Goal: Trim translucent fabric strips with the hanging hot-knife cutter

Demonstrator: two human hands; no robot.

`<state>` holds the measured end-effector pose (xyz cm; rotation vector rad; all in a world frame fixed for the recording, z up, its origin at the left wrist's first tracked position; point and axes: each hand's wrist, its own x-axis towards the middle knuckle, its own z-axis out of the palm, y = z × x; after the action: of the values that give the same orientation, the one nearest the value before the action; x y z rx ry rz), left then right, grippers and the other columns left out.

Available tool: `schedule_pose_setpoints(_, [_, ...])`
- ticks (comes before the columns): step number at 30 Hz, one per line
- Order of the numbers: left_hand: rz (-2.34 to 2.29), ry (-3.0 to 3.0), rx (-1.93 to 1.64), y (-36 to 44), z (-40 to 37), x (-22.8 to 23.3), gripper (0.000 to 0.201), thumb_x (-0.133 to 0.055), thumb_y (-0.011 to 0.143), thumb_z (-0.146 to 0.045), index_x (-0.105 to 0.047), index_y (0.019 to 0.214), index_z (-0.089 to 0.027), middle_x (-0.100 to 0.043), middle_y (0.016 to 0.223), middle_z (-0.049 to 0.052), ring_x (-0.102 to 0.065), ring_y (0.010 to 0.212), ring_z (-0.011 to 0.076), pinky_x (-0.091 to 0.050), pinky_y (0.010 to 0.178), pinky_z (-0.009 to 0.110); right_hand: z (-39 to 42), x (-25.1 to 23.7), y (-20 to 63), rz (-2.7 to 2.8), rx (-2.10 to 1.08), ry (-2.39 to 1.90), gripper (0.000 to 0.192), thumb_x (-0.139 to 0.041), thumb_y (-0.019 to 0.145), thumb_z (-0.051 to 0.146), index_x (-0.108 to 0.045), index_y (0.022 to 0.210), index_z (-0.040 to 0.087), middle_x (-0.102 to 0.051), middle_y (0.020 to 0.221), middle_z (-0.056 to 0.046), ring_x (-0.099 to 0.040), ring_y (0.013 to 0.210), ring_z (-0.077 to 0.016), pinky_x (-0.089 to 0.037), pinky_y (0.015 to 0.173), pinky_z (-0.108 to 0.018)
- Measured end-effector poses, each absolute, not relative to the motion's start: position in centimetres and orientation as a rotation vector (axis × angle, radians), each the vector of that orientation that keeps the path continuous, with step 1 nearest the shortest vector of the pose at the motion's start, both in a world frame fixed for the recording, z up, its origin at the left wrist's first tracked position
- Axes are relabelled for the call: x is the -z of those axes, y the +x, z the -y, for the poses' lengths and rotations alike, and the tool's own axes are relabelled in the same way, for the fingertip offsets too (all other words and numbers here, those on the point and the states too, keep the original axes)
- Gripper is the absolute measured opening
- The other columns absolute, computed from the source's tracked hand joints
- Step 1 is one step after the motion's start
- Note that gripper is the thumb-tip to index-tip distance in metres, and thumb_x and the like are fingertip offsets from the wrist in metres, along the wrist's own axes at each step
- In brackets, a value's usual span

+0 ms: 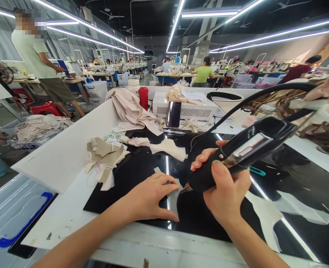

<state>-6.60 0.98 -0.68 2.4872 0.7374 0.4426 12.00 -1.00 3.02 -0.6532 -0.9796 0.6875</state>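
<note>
Glass, black and glossy, covers the table under both hands and mirrors the ceiling lights, so glare could hide the edge of the small pale fabric piece lying on it. Next in size, the black handheld tool sits in the right hand, fingers wrapped tight around its grip, thumb on top, its nose angled down just past the fingertips toward the fabric. Its thick cable arcs up behind the knuckles; a tug there could, I judge, swing the nose off line. The left hand lies flat, fingers spread wide, holding nothing but pinning the fabric piece beneath the fingertips. Those fingertips sit very near the tool's nose: a slip could bring the tip onto them, or let the fabric skate on the slick glass.
</note>
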Motion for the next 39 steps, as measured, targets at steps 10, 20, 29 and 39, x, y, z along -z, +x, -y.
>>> schedule_pose_setpoints(10, [-0.743,2.458,-0.374,-6.9,-1.2,0.5,0.075,-0.09,0.08,-0.046,-0.061,0.144,-0.02,-0.06,0.145,0.012,-0.055,0.131,0.0331,-0.047,0.114,0.046,1.0,-2.7,11.8,0.997,-0.695,-0.653,0.041,-0.082,0.086,0.037,-0.06,0.119,0.027,-0.067,0.083,0.004,-0.063,0.064,-0.015,-0.054,0.067,-0.034])
schedule_pose_setpoints(20, [-0.74,2.447,-0.381,-6.9,-1.1,0.7,0.076,-0.089,0.08,-0.047,-0.061,0.145,-0.019,-0.06,0.146,0.011,-0.054,0.133,0.0324,-0.046,0.116,0.046,1.4,-3.1,11.6,0.963,-0.706,-0.664,0.036,-0.081,0.086,0.034,-0.062,0.116,0.026,-0.068,0.081,0.004,-0.063,0.064,-0.0144,-0.054,0.063,-0.03])
schedule_pose_setpoints(29, [-0.707,2.443,-0.418,-6.9,-1.2,0.7,0.072,-0.088,0.081,-0.049,-0.063,0.143,-0.021,-0.06,0.145,0.012,-0.053,0.133,0.0337,-0.045,0.115,0.048,2.3,-3.0,11.0,0.972,-0.758,-0.65,0.036,-0.082,0.084,0.034,-0.062,0.114,0.027,-0.067,0.08,0.003,-0.062,0.065,-0.0149,-0.056,0.061,-0.031])
schedule_pose_setpoints(39, [-0.684,2.478,-0.453,-6.9,-1.3,0.9,0.073,-0.086,0.083,-0.049,-0.06,0.146,-0.024,-0.061,0.144,0.012,-0.055,0.13,0.0331,-0.044,0.115,0.048,3.8,-3.2,11.1,0.99,-0.817,-0.616,0.04,-0.085,0.081,0.042,-0.065,0.113,0.028,-0.062,0.079,0.003,-0.058,0.065,-0.0149,-0.056,0.059,-0.029])
